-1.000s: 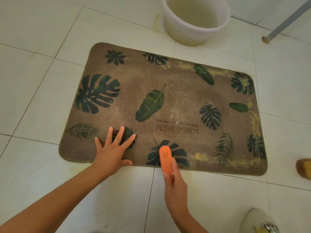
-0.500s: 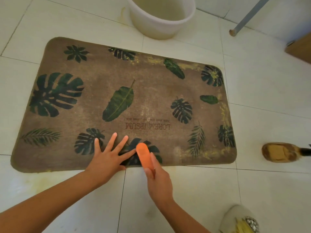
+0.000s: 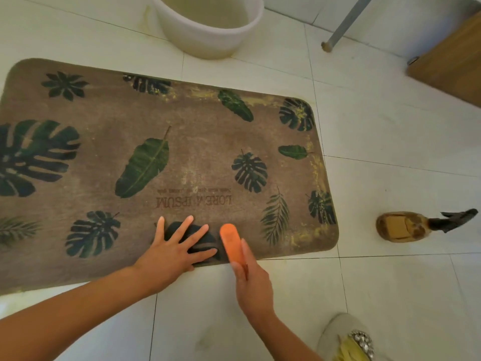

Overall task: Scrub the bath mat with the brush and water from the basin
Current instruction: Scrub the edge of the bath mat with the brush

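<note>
My right grip (image 3: 253,285) is clamped on the orange brush (image 3: 231,243), at the bath mat's (image 3: 203,142) near edge. My left grip (image 3: 169,252) is flat, fingers spread, pinning the mat beside it. The basin (image 3: 208,40) sits beyond the mat's far edge. Plan: short firm strokes away from the pinned spot, re-dip when dry.

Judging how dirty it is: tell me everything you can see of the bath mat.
The bath mat is a brown rectangle with rounded corners, printed with dark green leaves and upside-down LOREM IPSUM lettering. It lies flat on the white tiled floor, left end out of frame. Yellowish stains run along its far and right edges. The left hand presses flat on its near edge; the right hand holds the orange brush there.
</note>
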